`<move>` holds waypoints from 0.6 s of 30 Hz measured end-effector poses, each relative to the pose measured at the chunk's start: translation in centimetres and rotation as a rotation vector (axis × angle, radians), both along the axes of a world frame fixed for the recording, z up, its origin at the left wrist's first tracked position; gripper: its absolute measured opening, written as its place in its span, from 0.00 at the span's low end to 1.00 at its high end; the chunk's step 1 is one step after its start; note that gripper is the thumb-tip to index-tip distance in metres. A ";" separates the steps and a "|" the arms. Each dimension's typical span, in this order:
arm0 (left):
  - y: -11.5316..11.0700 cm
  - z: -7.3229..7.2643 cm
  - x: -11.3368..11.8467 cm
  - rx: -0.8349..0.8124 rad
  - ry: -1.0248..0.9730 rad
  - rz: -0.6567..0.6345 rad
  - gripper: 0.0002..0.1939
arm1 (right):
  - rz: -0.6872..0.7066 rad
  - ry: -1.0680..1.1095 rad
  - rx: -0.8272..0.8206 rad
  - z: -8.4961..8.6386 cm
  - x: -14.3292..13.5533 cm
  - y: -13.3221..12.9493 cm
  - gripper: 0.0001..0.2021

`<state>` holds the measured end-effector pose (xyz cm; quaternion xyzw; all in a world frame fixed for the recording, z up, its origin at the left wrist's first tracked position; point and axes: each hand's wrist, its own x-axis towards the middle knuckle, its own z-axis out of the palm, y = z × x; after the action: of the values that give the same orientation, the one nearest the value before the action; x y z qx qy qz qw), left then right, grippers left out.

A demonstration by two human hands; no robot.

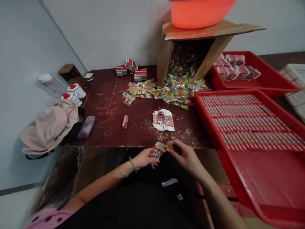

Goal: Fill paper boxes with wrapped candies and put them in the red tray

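My left hand (145, 158) is closed around a small red printed candy box (157, 150), its white flap open at the top. Between the thumb and fingers of my right hand (184, 155) is a small candy packet (169, 147), yellow-orange and green, right at the box's mouth. Beyond my hands, on the dark red table (107, 133), lies a fanned pile of flattened boxes (164, 120). Left of that pile a single filled-out red box (125, 121) rests alone. Many loose candy packets (164, 92) are heaped farther back.
A cardboard carton (165, 57) on its side spills packets, an orange basin (200, 14) on top. At right, one red tray (262, 178) holds rows of boxes; another red tray (257, 83) holds stacks. Lidded mugs (77, 91) and a beige cap (52, 124) stand left.
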<state>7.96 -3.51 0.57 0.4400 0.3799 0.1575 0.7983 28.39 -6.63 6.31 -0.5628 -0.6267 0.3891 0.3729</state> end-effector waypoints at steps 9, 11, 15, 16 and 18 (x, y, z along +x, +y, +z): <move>-0.2 0.6 -2.0 0.077 0.090 -0.029 0.23 | 0.167 -0.105 0.083 0.2 -2.4 2.1 0.13; -0.2 0.5 -2.0 0.056 0.062 -0.016 0.25 | 0.117 -0.083 0.096 -0.1 -2.6 1.6 0.08; -0.5 0.1 -1.2 0.001 0.037 0.032 0.34 | 0.083 -0.225 0.216 -1.6 -3.2 1.1 0.07; -0.7 0.0 -1.0 -0.013 0.042 0.045 0.37 | 0.051 -0.255 0.243 -2.1 -3.3 1.0 0.08; -0.9 0.0 -0.7 -0.031 0.059 0.062 0.41 | 0.008 -0.251 0.246 -2.9 -3.5 0.9 0.08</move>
<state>7.27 -4.43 0.56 0.4202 0.4192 0.1631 0.7881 24.89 -5.71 3.46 -0.5546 -0.7134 0.2375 0.3565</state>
